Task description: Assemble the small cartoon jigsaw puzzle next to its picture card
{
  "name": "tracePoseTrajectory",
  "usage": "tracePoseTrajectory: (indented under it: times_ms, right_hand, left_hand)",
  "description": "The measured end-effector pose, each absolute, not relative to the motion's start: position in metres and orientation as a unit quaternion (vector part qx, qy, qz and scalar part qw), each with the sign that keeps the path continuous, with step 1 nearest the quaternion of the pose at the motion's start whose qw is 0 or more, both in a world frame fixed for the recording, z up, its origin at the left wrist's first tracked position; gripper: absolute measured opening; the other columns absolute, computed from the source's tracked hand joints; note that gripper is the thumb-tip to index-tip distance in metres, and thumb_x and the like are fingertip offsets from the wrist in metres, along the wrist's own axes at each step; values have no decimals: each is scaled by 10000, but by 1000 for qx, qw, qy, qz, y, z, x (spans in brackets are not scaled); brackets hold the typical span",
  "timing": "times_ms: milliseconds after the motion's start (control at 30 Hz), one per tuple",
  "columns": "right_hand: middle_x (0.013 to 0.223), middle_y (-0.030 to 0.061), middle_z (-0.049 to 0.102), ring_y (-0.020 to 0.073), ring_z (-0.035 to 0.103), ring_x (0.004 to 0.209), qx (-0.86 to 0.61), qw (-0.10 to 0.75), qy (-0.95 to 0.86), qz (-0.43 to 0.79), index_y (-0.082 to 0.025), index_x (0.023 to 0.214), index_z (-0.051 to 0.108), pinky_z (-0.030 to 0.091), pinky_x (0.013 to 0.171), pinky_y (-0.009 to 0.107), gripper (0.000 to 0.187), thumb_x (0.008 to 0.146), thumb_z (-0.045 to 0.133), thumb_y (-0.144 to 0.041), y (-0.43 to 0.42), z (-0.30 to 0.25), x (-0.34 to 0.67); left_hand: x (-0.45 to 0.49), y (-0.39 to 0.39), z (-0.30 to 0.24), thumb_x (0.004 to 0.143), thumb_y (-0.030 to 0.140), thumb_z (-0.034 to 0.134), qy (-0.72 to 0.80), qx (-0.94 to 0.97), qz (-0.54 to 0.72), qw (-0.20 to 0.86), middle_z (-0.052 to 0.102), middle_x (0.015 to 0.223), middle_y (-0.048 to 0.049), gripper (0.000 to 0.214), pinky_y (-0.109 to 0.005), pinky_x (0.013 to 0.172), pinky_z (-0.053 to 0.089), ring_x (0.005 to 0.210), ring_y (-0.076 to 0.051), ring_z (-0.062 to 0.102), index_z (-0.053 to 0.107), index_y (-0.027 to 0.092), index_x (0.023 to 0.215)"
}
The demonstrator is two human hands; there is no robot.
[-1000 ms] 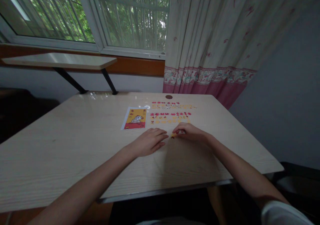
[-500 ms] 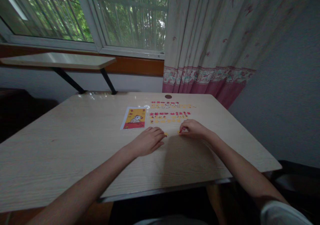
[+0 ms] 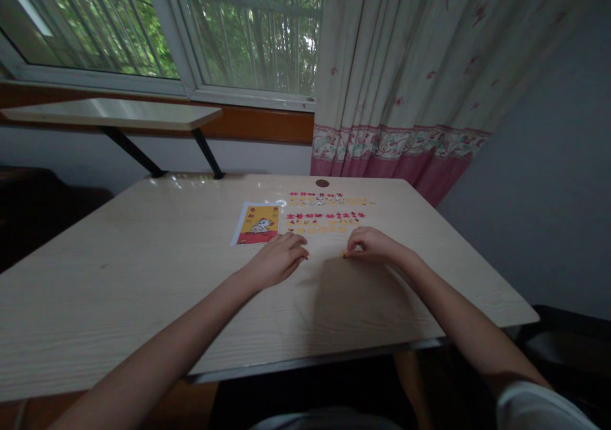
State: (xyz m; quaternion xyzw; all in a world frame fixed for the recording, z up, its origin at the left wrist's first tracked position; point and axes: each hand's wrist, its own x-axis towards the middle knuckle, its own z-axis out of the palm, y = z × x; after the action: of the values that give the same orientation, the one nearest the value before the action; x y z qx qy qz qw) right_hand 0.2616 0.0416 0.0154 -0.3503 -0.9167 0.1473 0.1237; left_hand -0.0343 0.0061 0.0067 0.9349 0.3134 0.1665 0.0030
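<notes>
Rows of small red and yellow puzzle pieces [image 3: 324, 221] lie on the far middle of a light wooden table [image 3: 143, 277]. Left of them is a picture card [image 3: 258, 222] with a white animal on yellow and red. My left hand [image 3: 277, 259] rests palm down below the card, fingers curled over a small red piece at its fingertips. To the right, my right hand [image 3: 370, 245] pinches a small yellow piece [image 3: 344, 252] against the tabletop, just below the rows.
A round cable hole [image 3: 322, 183] sits at the table's far edge. Behind it are a window [image 3: 191, 29], a wall shelf on black brackets [image 3: 114, 115] and a patterned curtain [image 3: 405, 74]. The table's near edge runs in front of my lap.
My left hand has slid up and slightly left, toward the card. My right hand moved right between the first two frames and has stayed there, still pinching a piece.
</notes>
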Motion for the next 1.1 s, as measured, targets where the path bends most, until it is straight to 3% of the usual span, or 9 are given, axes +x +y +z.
tracePoseTrajectory:
  times_ms: [100, 233, 467, 600, 700, 833, 1100]
  right_hand:
    - [807, 50, 660, 143, 586, 759, -331, 136, -920, 158, -176, 849, 703, 433, 734, 268, 163, 848, 597, -300, 42, 15, 262]
    - [959, 72, 656, 145, 590, 870, -285, 142, -928, 195, -205, 1024, 689, 440, 794, 271, 209, 876, 549, -251, 42, 13, 261]
    - [833, 52, 663, 150, 583, 780, -336, 100, -924, 153, -184, 863, 691, 419, 744, 270, 129, 818, 617, -279, 38, 18, 257]
    - [711, 40, 637, 140, 544, 666, -373, 71, -918, 117, -164, 723, 666, 387, 657, 263, 219, 819, 617, -355, 39, 20, 259]
    - [743, 43, 643, 133, 552, 680, -373, 93, -910, 156, -167, 801, 686, 399, 658, 252, 203, 855, 567, -323, 40, 22, 265]
    - [927, 63, 664, 137, 593, 852, -299, 126, -911, 254, -189, 991, 691, 436, 783, 258, 208, 878, 535, -268, 41, 23, 271]
    - [890, 45, 662, 138, 590, 818, -319, 111, -905, 260, -205, 930, 714, 450, 760, 259, 157, 814, 624, -262, 39, 19, 265]
  left_hand:
    - [-39, 8, 12, 907, 226, 462, 328, 931, 162, 9, 571, 1070, -87, 177, -411, 847, 435, 1017, -242, 513, 626, 191, 964]
    - [-44, 12, 11, 915, 237, 447, 333, 930, 156, 12, 568, 1059, -89, 233, -402, 845, 431, 1004, -236, 516, 611, 198, 1075]
    - [-44, 14, 8, 903, 241, 462, 331, 930, 161, 20, 570, 1049, -94, 204, -392, 852, 431, 994, -233, 520, 628, 180, 1005]
    - [-44, 13, 12, 898, 257, 469, 328, 931, 161, 15, 574, 1039, -100, 185, -394, 854, 433, 983, -238, 520, 621, 158, 935]
    - [-46, 14, 13, 908, 260, 451, 328, 931, 160, 15, 576, 1037, -100, 205, -395, 857, 433, 984, -237, 520, 622, 158, 958]
    - [-47, 15, 11, 914, 249, 438, 314, 935, 163, 27, 577, 1034, -99, 230, -389, 851, 437, 978, -230, 526, 634, 170, 1004]
    - [-45, 13, 12, 906, 252, 450, 309, 935, 169, 38, 587, 1009, -99, 228, -388, 834, 445, 954, -228, 532, 649, 166, 976]
